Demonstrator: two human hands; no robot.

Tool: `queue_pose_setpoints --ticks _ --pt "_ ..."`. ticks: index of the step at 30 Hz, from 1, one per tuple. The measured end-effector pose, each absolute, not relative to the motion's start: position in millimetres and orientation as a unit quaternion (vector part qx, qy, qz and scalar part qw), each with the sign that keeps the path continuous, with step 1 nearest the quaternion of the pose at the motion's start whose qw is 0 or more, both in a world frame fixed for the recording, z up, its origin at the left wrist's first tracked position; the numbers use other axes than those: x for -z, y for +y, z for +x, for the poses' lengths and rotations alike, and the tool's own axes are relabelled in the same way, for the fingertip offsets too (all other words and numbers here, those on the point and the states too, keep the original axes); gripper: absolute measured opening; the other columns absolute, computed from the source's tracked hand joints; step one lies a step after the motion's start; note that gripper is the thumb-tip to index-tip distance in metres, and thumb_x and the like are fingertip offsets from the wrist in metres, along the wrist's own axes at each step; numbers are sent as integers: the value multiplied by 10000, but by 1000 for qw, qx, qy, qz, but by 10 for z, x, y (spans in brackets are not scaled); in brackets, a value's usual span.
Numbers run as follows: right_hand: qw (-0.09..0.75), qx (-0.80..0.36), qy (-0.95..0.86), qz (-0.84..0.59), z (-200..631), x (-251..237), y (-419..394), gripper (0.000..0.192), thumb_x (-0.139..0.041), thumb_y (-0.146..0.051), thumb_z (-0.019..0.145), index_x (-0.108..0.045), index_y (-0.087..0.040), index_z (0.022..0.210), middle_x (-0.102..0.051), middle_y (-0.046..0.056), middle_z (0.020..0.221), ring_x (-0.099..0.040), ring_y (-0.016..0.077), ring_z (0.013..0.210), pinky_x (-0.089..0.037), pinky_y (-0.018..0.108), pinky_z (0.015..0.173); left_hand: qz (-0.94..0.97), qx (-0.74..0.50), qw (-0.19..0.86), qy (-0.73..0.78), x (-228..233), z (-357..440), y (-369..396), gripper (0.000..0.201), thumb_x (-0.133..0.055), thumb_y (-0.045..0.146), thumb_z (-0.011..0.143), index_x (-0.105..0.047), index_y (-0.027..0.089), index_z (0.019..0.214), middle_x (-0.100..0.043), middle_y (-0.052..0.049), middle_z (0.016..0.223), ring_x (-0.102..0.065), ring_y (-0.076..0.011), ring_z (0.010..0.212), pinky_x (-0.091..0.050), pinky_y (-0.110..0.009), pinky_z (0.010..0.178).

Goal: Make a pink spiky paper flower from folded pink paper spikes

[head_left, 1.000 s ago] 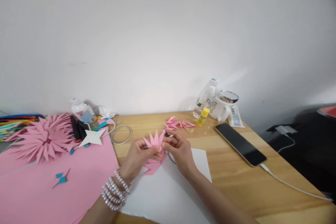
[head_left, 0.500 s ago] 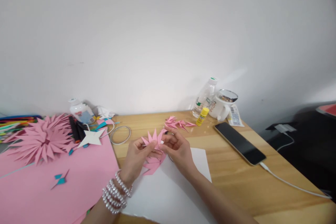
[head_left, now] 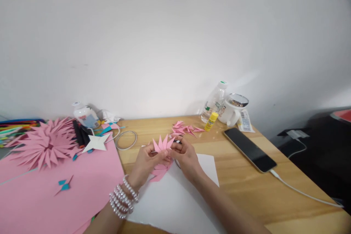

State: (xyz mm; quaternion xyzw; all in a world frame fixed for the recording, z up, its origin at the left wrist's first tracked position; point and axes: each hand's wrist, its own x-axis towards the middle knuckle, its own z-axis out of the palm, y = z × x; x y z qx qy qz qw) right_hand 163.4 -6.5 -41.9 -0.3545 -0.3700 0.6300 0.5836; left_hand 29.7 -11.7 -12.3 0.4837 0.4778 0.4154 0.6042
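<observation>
At the far left, at about nine o'clock from the hands, a large pink paper flower [head_left: 44,146] lies on a big pink sheet [head_left: 55,193], with a white four-point star [head_left: 95,143] and a metal ring [head_left: 126,140] just beyond the sheet's upper corner.

The left hand [head_left: 145,162], with beaded bracelets [head_left: 122,199] on its wrist, comes up from seven o'clock. Its fingers are closed in a narrow pinch on the left base of the small pink spiked fan [head_left: 163,143]. The fan sits between the two hands, its points fanning out toward twelve o'clock, so its base line runs roughly from nine to three, straight from one set of fingertips to the other. More pink folded paper [head_left: 160,172] hangs just below it, over a white sheet [head_left: 175,197].

The right hand [head_left: 186,157] comes in from five o'clock and pinches the fan's right base, fingers curled tight; a dark bit shows at its fingertips, too small to tell what. Both hands are equally near the fan, touching it.

At one o'clock lie loose pink folded pieces [head_left: 186,129]; further right stand a glue stick [head_left: 211,121], a bottle [head_left: 215,100], a mug [head_left: 233,111] and a phone [head_left: 249,149].
</observation>
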Motion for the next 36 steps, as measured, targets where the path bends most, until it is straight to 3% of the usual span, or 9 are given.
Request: queue_pose_setpoints --ticks 5,11,24,29,33,36 --pt "569 -618 -405 -361 1624 483 -46 488 -736 -277 580 -510 -183 1002 -590 -29 653 -576 119 582 -475 250 563 488 -394 584 515 73 267 -81 225 -744 310 560 -676 114 648 -694 -64 578 -650 -201 537 -536 -286 531" --pt "573 -556 -454 -394 1628 492 -34 453 -657 -255 672 -451 -184 1070 -549 -64 587 -538 96 555 -436 222 549 510 -360 593 509 52 249 -93 230 -714 335 599 -649 116 570 -667 -59 520 -615 -161 457 -503 -244 471" --pt "597 -575 -409 -381 1661 414 -27 471 -673 -250 656 -427 -172 1049 -562 -65 592 -543 92 528 -436 213 522 521 -367 591 495 103 304 -131 219 -673 334 659 -644 117 657 -687 -54 626 -631 -163 559 -499 -245 531" --pt "600 -559 -432 -375 1666 399 -33 528 -676 -211 657 -412 -172 1113 -571 -69 601 -563 94 550 -472 227 565 566 -336 569 492 117 232 -90 208 -682 307 658 -631 114 599 -641 -18 530 -554 -105 453 -429 -196 439" --pt "624 -564 -396 -370 1700 344 -21 472 -623 -298 717 -405 -177 1118 -645 14 788 -630 140 646 -531 305 619 457 -515 500 525 79 112 26 151 -709 254 632 -627 130 600 -632 14 535 -549 -74 480 -451 -171 497" --pt "643 -526 -389 -399 1723 342 1 368 -599 -311 738 -449 -151 1033 -657 20 715 -637 148 646 -537 315 637 316 -624 528 482 58 33 123 148 -755 198 553 -619 140 564 -647 23 588 -598 -87 591 -498 -197 638"
